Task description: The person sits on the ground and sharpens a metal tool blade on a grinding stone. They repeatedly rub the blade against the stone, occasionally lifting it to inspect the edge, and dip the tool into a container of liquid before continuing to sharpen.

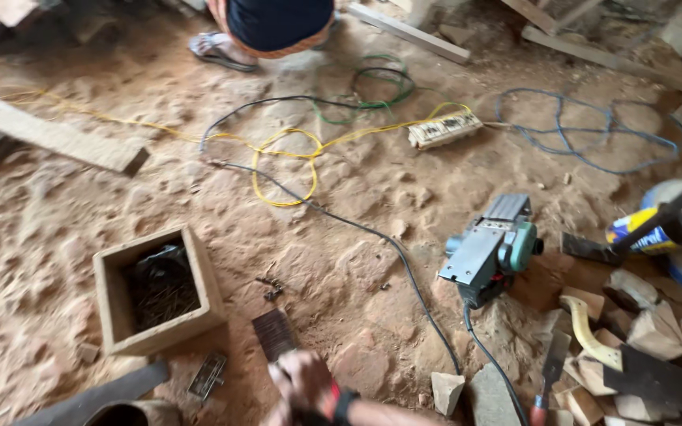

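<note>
My right hand [305, 383] is low in the middle of the view, blurred, with a red and black band at the wrist. Its fingers curl around the near end of a dark, flat, ridged tool [272, 333] that points away over the sandy ground. Just left of the hand lie a small metal hinge [208, 375] and an open square wooden box [112, 304] with dark nails inside. A few loose screws [271, 288] lie beyond the tool. My left hand is out of view.
An electric planer [491, 252] sits to the right, its black cord [404, 268] running across the ground. Farther off are a power strip [445, 128], yellow cable [282, 170] and blue cable [586, 130]. Wood scraps [657, 327], a yellow-handled saw [590, 335], a chisel [550, 371] and a can [649, 230] crowd the right. Another person's sandalled foot [219, 51] stands at the top.
</note>
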